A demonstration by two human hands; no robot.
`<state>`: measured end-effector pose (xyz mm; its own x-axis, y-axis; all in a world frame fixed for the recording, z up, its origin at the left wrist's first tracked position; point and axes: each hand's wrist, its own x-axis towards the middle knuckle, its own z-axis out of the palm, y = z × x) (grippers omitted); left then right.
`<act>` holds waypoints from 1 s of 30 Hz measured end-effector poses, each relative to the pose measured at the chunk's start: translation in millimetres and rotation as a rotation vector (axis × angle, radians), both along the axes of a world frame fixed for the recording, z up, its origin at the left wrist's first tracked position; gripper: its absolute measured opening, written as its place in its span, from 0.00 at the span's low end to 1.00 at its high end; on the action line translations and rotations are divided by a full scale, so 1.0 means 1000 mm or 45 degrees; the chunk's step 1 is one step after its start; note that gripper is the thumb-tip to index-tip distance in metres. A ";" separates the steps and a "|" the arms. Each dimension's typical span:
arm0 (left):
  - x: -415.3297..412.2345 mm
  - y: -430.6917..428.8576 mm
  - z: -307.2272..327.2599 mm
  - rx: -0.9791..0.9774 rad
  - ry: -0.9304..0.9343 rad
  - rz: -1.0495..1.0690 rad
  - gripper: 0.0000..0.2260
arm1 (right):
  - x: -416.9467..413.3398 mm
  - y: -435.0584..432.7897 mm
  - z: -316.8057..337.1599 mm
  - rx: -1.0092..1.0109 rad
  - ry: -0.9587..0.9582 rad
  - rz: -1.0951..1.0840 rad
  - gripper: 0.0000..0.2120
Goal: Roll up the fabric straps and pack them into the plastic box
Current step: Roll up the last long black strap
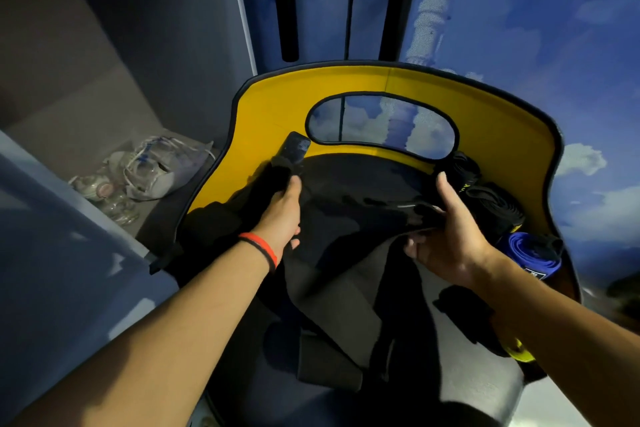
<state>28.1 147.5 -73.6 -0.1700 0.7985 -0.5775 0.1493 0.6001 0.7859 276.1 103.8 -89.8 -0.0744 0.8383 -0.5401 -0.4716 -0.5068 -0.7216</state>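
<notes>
Dim yellow shell (502, 121), black fabric (346, 215) folds indistinct

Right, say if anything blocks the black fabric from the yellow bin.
Nothing visible. Left hand and right hand hold the black fabric at the yellow bin; a blue roll sits at its right.

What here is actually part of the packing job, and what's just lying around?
Part of the job:
- black fabric, gripped by the left hand and the right hand
- rolled blue strap
- black straps next to it
- yellow box they sit in

Just lying about:
- clear plastic packets on the shelf to the left
</notes>
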 end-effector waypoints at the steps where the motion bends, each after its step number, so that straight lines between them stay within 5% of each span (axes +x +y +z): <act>1: 0.001 0.004 -0.002 0.059 0.115 -0.095 0.29 | -0.003 -0.002 0.000 0.011 -0.035 0.072 0.27; 4: 0.005 0.003 -0.002 0.324 0.456 -0.293 0.39 | -0.010 -0.002 -0.010 -0.080 -0.356 0.038 0.27; 7: 0.005 0.005 0.001 0.694 0.861 -0.299 0.30 | -0.010 -0.002 -0.009 -0.177 -0.414 -0.003 0.08; 11: -0.007 0.008 -0.009 0.801 1.227 -0.327 0.20 | -0.004 -0.005 -0.003 -0.168 -0.257 -0.102 0.24; 14: -0.016 0.006 -0.025 0.711 1.439 -0.423 0.29 | -0.005 -0.004 0.005 -0.191 0.096 -0.076 0.29; 16: -0.017 0.006 -0.032 0.626 1.438 -0.530 0.38 | -0.006 -0.003 0.008 -0.200 0.112 0.052 0.34; 18: -0.012 0.003 -0.033 0.674 1.379 -0.609 0.37 | -0.010 -0.004 0.009 -0.190 0.084 0.116 0.35; 21: 0.006 -0.006 -0.028 0.978 1.185 -0.643 0.18 | -0.018 -0.006 0.008 -0.192 0.040 0.147 0.34; 23: 0.021 -0.016 -0.021 1.013 0.851 -0.681 0.07 | -0.024 -0.007 0.008 -0.168 0.058 0.163 0.37; 27: 0.061 -0.043 0.008 0.248 -0.210 -0.654 0.20 | -0.037 -0.007 0.019 -0.043 -0.276 0.191 0.43; 30: 0.070 -0.047 -0.001 0.089 -0.443 -0.656 0.27 | -0.047 0.003 0.007 0.075 -0.650 0.010 0.27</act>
<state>98.4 100.3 -74.4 0.4355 0.7658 -0.4732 0.1339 0.4648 0.8753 229.2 106.5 -82.8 0.1798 0.8688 -0.4614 -0.0480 -0.4607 -0.8862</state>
